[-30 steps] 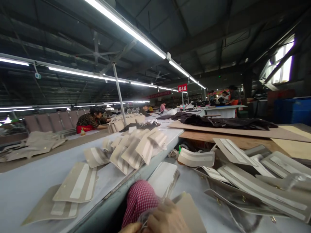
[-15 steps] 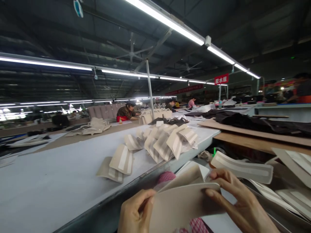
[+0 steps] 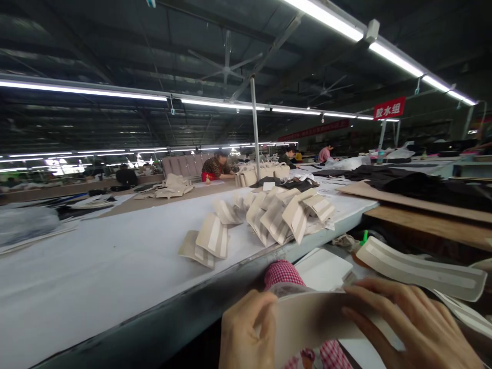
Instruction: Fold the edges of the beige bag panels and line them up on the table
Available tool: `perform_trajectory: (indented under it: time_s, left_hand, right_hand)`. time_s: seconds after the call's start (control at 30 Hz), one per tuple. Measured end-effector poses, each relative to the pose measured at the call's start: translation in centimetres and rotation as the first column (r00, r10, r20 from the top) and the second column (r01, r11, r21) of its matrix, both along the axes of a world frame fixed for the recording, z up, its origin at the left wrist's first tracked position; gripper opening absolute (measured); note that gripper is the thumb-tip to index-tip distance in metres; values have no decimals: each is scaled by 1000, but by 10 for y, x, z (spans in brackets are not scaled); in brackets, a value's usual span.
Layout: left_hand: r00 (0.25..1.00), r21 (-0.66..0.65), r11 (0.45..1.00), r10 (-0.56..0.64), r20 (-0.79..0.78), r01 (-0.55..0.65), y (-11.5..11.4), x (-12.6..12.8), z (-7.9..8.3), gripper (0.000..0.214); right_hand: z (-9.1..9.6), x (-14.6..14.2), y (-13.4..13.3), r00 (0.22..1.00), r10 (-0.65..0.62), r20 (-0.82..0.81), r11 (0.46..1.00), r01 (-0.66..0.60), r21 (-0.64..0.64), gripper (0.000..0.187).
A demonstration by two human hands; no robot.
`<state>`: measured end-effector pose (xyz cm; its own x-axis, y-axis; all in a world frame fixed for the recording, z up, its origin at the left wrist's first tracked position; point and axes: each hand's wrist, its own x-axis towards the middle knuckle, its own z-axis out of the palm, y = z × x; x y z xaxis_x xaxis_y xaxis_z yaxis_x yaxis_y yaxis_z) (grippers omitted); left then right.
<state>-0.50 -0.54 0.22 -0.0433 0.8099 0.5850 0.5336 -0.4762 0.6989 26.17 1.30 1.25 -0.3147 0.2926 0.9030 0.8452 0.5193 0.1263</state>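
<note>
A beige, slightly curved fabric panel (image 3: 303, 320) is held low in front of me, above a lap in red-and-white checked cloth (image 3: 284, 272). My left hand (image 3: 248, 328) is closed on its left end, thumb and fingers pinching the edge. Over the right end, my right hand (image 3: 411, 318) has its fingertips along the top edge and its thumb on the near face; the hand is slightly blurred. Just beyond the panel lie white sheets (image 3: 325, 269). To the right of them is a long beige strip (image 3: 423, 269) with a paler band along it.
A white-topped table (image 3: 126, 271) runs along the left, bearing a heap of folded beige pieces (image 3: 277, 215). Dark cloth (image 3: 418, 182) lies on a board at right. A metal post (image 3: 255, 123) rises behind. A co-worker (image 3: 217, 165) bends over the far table.
The view has swung, so the surroundings sit differently in the frame. The folded second layer behind the held panel no longer shows. My right hand's fingers have spread farther across the panel.
</note>
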Motion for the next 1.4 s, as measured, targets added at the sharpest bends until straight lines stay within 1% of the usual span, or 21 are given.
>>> perform_trajectory:
  time_s: [0.07,0.13,0.2,0.27,0.33,0.4,0.47,0.6,0.73,0.9,1.13,1.3,1.4]
  left_hand:
    - [998,-51,997,-53,-35,51,5,0,-7,30]
    - [997,-81,995,-64,-46,60,11,1,-14,29]
    - [999,-84,996,-19,-34,17,18,3,-21,28]
    - [999,-84,996,30,-17,-32,24,5,-27,29]
    - [998,-83,994,70,-5,-71,28,7,-30,29]
    - [995,-76,992,97,2,-97,29,8,-32,30]
    - [994,-59,992,110,-2,-110,28,9,-33,31]
    - [993,-9,994,108,-40,-108,22,13,-35,30]
    - [992,31,996,80,-95,-78,17,16,-37,29]
    - [984,49,999,12,-179,-4,14,15,-38,30]
    - [982,-5,1000,-9,-189,8,11,18,-35,32]
    - [984,-97,995,-45,-174,28,14,14,-34,35]
    - [986,-123,992,-59,-155,40,16,12,-36,35]
  right_hand:
    - [9,-6,4,994,12,107,1000,-14,19,29]
    - [10,-13,9,991,15,130,1000,-17,11,31]
    - [3,-23,12,990,70,124,997,-64,-52,31]
    - [-10,-35,11,988,136,73,983,-125,-134,35]
    - [-23,-46,8,985,172,23,967,-164,-195,40]
    - [-30,-56,5,986,166,-12,968,-165,-190,43]
    - [-31,-62,4,989,145,5,974,-142,-177,46]
    - [-25,-64,10,997,72,35,987,-66,-149,60]
    - [-27,-61,20,1000,10,2,988,-10,-152,63]
    - [-32,-59,26,998,-61,-9,984,59,-170,67]
    - [-34,-59,32,999,-32,19,975,35,-222,69]
    - [-38,-60,36,1000,-5,30,968,12,-251,65]
    - [-39,-60,35,1000,7,27,968,0,-250,63]
